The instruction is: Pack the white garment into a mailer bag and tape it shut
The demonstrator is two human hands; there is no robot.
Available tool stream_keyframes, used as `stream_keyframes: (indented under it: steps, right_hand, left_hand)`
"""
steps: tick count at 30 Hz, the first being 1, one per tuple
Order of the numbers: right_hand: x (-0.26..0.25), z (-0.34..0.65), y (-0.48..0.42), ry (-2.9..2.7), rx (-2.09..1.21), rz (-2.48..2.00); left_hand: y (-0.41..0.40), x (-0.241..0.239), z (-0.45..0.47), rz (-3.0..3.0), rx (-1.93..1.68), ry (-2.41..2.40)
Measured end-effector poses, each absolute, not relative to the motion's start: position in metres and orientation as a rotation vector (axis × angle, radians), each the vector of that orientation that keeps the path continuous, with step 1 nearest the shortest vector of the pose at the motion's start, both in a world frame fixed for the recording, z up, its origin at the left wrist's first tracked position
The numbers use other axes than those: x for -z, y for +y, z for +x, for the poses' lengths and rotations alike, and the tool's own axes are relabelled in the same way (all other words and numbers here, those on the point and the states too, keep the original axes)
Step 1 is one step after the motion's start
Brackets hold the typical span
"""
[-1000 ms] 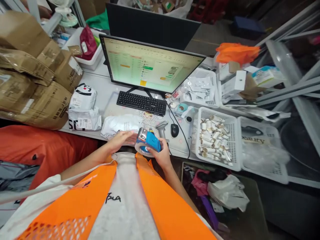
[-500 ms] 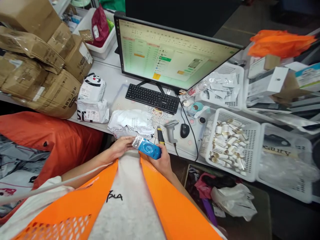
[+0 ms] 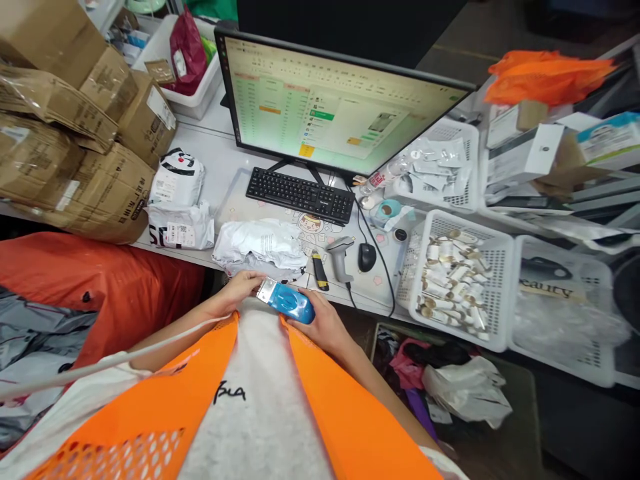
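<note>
Both forearms angle inward, left hand [image 3: 243,288] and right hand [image 3: 320,325] curled close together.

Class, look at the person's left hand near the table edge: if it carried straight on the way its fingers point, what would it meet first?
Most likely the blue tape dispenser: the left hand points right, its fingertips about at the dispenser's metal end. Depth unclear.

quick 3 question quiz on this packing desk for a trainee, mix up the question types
1. True or false: the right hand holds the blue tape dispenser.
2. What lies just right of the box cutter? A) barcode scanner B) stapler C) mug
3. What fills the white basket right of the mouse?

Key: 1 true; 2 A; 3 small rolls.
</note>
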State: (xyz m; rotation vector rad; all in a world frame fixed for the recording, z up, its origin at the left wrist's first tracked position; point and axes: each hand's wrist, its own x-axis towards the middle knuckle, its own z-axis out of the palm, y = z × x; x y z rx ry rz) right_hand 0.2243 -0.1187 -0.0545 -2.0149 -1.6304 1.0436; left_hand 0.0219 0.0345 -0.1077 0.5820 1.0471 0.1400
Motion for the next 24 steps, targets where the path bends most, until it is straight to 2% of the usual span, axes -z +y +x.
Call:
stream_keyframes:
  steps: [4,10,16,20,24]
  right_hand:
    - [0.050,0.225,-0.114,-1.662,-1.142,-2.018]
    - [0.040,0.224,-0.108,-1.700,-1.059,-2.004]
    - [0.021,0.259,-0.129,-1.747,-0.974,-2.161]
    - [0.019,0.273,-0.138,-1.806,-0.872,-2.347]
    - [0.014,0.255,-0.108,-1.819,-0.789,-2.524]
  left_hand:
    - [0.037,0.110,0.023,0.664,-0.162,1.087]
    - [0.039,0.106,0.028,0.757,-0.370,1.196]
    - [0.109,0.090,-0.015,0.910,-0.734,1.403]
    - [0.143,0.055,-0.046,1.027,-0.787,1.343]
    - [0.118,-0.015,-0.030,1.274,-0.848,1.180]
